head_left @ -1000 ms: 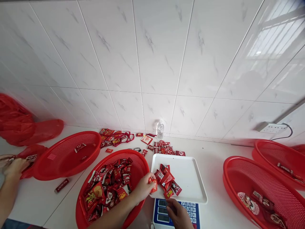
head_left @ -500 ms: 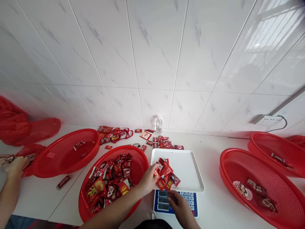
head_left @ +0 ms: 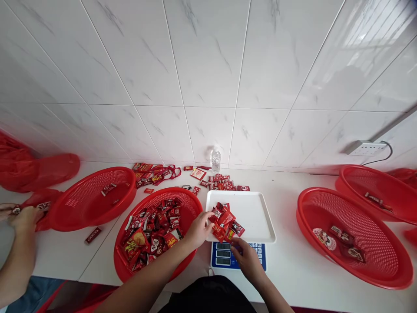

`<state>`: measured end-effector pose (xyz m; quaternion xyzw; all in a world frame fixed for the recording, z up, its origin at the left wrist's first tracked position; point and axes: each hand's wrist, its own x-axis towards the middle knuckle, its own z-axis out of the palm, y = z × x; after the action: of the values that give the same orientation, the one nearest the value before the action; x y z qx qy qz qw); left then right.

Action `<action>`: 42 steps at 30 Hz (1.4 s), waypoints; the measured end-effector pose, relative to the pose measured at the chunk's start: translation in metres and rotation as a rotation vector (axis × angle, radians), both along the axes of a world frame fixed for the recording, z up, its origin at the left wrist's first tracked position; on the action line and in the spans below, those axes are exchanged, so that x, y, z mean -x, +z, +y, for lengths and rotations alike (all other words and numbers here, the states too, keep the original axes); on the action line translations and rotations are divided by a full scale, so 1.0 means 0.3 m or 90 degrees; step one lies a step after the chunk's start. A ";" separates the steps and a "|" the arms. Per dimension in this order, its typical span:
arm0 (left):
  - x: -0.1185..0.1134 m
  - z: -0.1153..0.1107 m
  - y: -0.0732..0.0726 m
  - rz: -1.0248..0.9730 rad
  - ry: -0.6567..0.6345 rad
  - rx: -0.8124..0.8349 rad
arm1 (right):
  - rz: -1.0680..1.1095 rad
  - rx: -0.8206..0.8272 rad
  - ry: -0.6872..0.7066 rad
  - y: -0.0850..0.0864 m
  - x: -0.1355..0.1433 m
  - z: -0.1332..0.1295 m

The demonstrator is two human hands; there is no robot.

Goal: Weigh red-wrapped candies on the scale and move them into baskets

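A heap of red snack packets (head_left: 224, 221) lies on the left part of the white scale tray (head_left: 252, 215). My left hand (head_left: 199, 229) is at the heap's left side, fingers apart and touching the packets. At the tray's front edge is my right hand (head_left: 243, 256), over the scale's blue keypad panel (head_left: 224, 261); its fingers are curled by the lowest packet, and whether they grip it is unclear. Left of the scale, a red basket (head_left: 192, 195) holds many mixed red packets (head_left: 156, 234).
Red baskets (head_left: 404, 261) (head_left: 345, 174) with a few packets stand at right, another (head_left: 130, 174) at left. Behind are loose packets (head_left: 221, 181) and a clear bottle (head_left: 215, 161). At far left another person's hands (head_left: 26, 217) hold something by a red bag.
The view has tilted down, so the table sits higher in the picture. My left hand has opened slightly away from the packets, which lie on the tray much as before.
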<state>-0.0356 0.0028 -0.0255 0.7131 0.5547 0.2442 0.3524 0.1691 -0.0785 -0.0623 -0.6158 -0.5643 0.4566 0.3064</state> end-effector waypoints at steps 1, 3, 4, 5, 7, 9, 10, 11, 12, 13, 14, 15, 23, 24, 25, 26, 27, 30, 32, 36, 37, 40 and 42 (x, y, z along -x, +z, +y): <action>0.002 -0.009 0.002 0.021 -0.027 -0.004 | -0.040 -0.031 -0.003 -0.002 -0.003 0.011; -0.003 -0.028 0.003 0.068 -0.105 -0.019 | -0.131 -0.108 -0.005 -0.004 -0.012 0.038; -0.010 -0.036 0.000 0.095 -0.146 -0.030 | -0.179 -0.141 -0.002 -0.005 -0.017 0.054; -0.018 -0.044 -0.004 0.120 -0.180 -0.042 | -0.224 -0.162 0.001 -0.006 -0.023 0.070; -0.036 -0.053 -0.016 0.164 -0.218 -0.050 | -0.297 -0.171 0.006 -0.006 -0.032 0.100; -0.052 -0.053 -0.028 0.197 -0.223 -0.044 | -0.332 -0.154 0.018 -0.005 -0.037 0.123; -0.058 -0.050 -0.033 0.209 -0.221 -0.040 | -0.328 -0.144 0.021 -0.005 -0.039 0.132; -0.062 -0.045 -0.036 0.217 -0.217 -0.037 | -0.312 -0.135 0.020 -0.005 -0.040 0.137; -0.065 -0.039 -0.038 0.222 -0.212 -0.036 | -0.288 -0.127 0.016 -0.006 -0.042 0.140; -0.066 -0.033 -0.038 0.220 -0.204 -0.036 | -0.264 -0.119 0.007 -0.008 -0.045 0.142; -0.066 -0.027 -0.036 0.214 -0.196 -0.035 | -0.243 -0.112 -0.005 -0.011 -0.050 0.141; -0.065 -0.023 -0.032 0.203 -0.186 -0.033 | -0.227 -0.104 -0.018 -0.013 -0.056 0.138; -0.103 -0.071 0.030 -0.070 -0.130 0.108 | 0.205 0.085 -0.082 0.059 -0.055 0.063; -0.114 -0.083 0.035 -0.129 -0.134 0.157 | 0.277 0.111 -0.067 0.077 -0.037 0.050; -0.123 -0.094 0.038 -0.187 -0.133 0.206 | 0.316 0.124 -0.046 0.092 -0.019 0.038; -0.130 -0.103 0.038 -0.238 -0.126 0.252 | 0.336 0.132 -0.023 0.103 -0.001 0.027; -0.133 -0.110 0.036 -0.279 -0.108 0.295 | 0.341 0.132 -0.003 0.109 0.015 0.018; -0.120 -0.121 0.023 -0.350 -0.002 0.389 | 0.291 0.085 0.013 0.098 0.035 0.009; -0.099 -0.122 0.016 -0.382 0.060 0.436 | 0.256 0.066 0.002 0.081 0.033 0.016; -0.068 -0.127 0.025 -0.452 0.102 0.487 | 0.331 0.114 0.038 0.072 0.047 0.042; -0.065 -0.129 0.031 -0.470 0.101 0.495 | 0.343 0.114 0.049 0.077 0.056 0.047; -0.054 -0.135 0.050 -0.507 0.105 0.498 | 0.305 0.070 0.061 0.089 0.078 0.054; -0.035 -0.133 0.062 -0.515 0.138 0.486 | 0.214 0.019 0.057 0.085 0.077 0.055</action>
<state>-0.0250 -0.0371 -0.0070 0.3237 0.4945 0.3149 0.7426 0.1459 -0.0621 -0.0369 -0.5095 -0.5248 0.5748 0.3669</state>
